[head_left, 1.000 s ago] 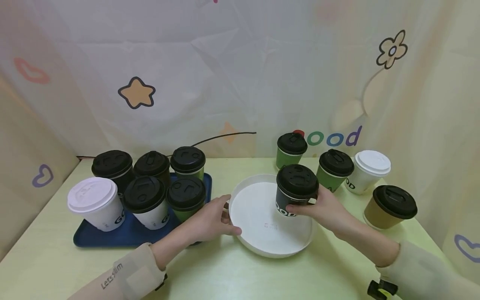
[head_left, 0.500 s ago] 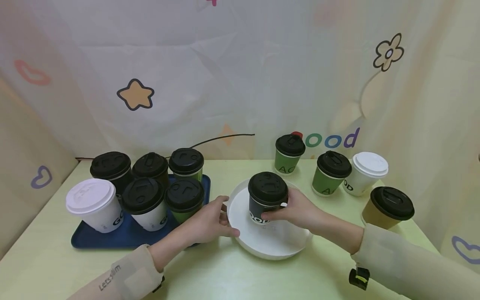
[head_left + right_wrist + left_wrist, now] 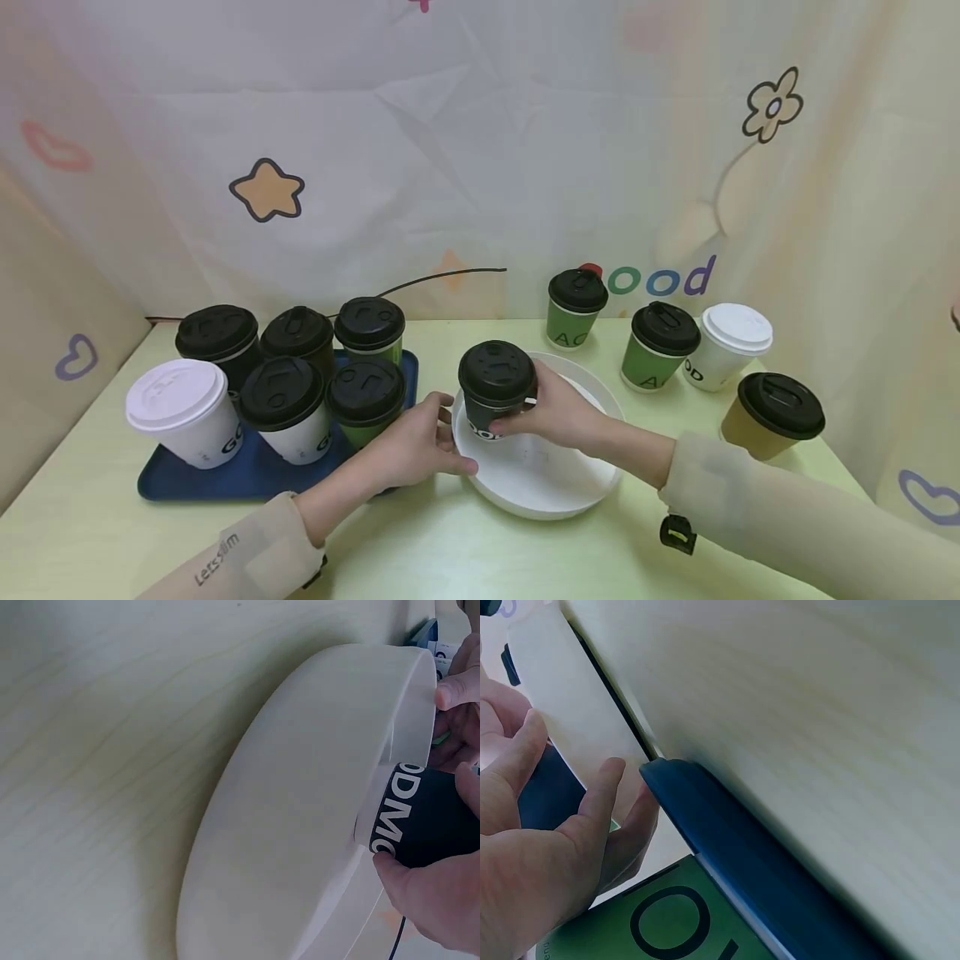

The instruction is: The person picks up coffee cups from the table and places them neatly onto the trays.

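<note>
Before a pale printed cloth backdrop point(image 3: 375, 208), a light yellow-green surface point(image 3: 375, 550) carries a round white dish point(image 3: 555, 492), at whose left part the right hand point(image 3: 558, 410) holds a dark paper cup with a black lid point(image 3: 497, 379), thumb and fingers round its side. Probably light, stiff but crushable, the cup seems best held below its lid. Its left rim is touched by the loosely spread left hand point(image 3: 415, 443), near a blue rectangular tray point(image 3: 217, 490); the dish's right half offers room.

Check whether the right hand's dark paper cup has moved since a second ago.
Yes: in the head view, the dark paper cup went left over the round white tray, from right side to left.
</note>
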`<state>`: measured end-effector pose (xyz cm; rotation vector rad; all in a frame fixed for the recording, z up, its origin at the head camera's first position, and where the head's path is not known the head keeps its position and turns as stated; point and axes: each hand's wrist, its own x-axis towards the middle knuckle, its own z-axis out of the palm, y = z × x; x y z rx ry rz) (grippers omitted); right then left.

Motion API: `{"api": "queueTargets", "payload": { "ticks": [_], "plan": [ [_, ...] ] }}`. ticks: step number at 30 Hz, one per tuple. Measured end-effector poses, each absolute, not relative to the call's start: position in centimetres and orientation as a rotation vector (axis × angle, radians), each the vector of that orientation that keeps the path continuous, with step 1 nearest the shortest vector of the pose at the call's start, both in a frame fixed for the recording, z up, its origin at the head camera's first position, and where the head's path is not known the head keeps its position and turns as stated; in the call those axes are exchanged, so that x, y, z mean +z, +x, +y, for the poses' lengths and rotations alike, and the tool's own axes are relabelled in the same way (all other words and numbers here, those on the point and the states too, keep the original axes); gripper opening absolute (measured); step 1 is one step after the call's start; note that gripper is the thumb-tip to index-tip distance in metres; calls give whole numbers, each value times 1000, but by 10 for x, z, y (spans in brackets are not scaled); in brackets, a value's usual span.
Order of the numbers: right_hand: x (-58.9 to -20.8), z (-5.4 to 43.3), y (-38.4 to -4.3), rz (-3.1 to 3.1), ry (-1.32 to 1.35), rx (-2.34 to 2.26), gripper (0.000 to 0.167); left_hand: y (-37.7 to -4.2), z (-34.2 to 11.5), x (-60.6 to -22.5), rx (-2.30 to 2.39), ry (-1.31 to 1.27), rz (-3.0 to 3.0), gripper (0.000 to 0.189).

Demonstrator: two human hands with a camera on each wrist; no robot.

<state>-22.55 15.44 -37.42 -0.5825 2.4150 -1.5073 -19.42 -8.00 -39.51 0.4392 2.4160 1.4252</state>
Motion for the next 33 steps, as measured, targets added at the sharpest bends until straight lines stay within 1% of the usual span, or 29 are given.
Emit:
{"api": "queueTargets", "payload": {
  "ticks": [5, 14, 22, 27, 33],
  "plan": [
    [-375, 149, -226, 2413, -591, -1527, 81, -193, -80, -395, 1405, 429, 2427, 88],
    [-379, 144, -226, 2358, -623, -1570, 81, -193, -81, -394, 1419, 508, 2414, 84],
    [-375, 153, -219, 2404, -525, -1513, 82, -192, -81, -395, 1427, 480, 2415, 85],
    [-367, 168, -212, 2419, -502, -1540, 72, -192, -80, -395, 1421, 444, 2436, 86],
    [-361, 198, -196, 2409, -429, -1615, 59, -191, -79, -394, 1412, 433, 2445, 86]
  ]
}}
